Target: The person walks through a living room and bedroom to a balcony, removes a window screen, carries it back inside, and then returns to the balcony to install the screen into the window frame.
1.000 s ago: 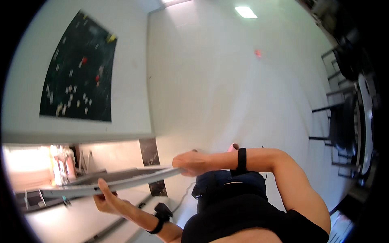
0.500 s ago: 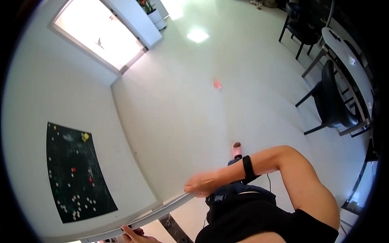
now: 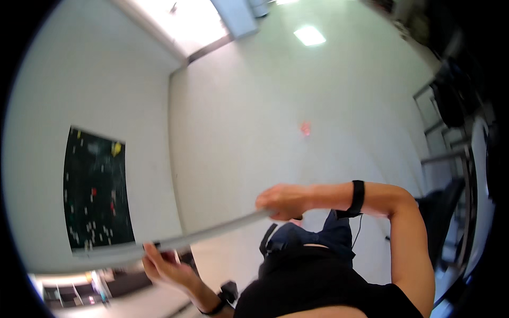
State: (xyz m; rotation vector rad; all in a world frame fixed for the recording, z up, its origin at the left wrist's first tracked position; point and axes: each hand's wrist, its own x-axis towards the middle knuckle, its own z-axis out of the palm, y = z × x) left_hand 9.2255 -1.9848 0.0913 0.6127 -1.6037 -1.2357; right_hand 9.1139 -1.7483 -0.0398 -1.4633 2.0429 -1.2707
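A long pale grey pole [image 3: 212, 230] slants across the lower part of the view, from my right hand down toward the wall on the left. My right hand [image 3: 283, 201] is closed around its upper right end. Farther down the pole, my left hand [image 3: 165, 269] grips it beside a small black part, thumb on the near side. The pole's lower left end is blurred, and I cannot make out what is there. Black straps circle both wrists.
A dark board [image 3: 98, 193] with small magnets hangs on the left wall. On the pale floor lies a small pink thing [image 3: 305, 129]. Dark chairs [image 3: 450, 98] and a table [image 3: 480, 159] stand at the right. Shelves [image 3: 74, 294] show at lower left, a bright doorway [image 3: 185, 24] at the top.
Both hands have risen in view with the pole, the right one also shifting right. More of my left forearm shows. The whole view has turned, so the wall board and furniture sit differently.
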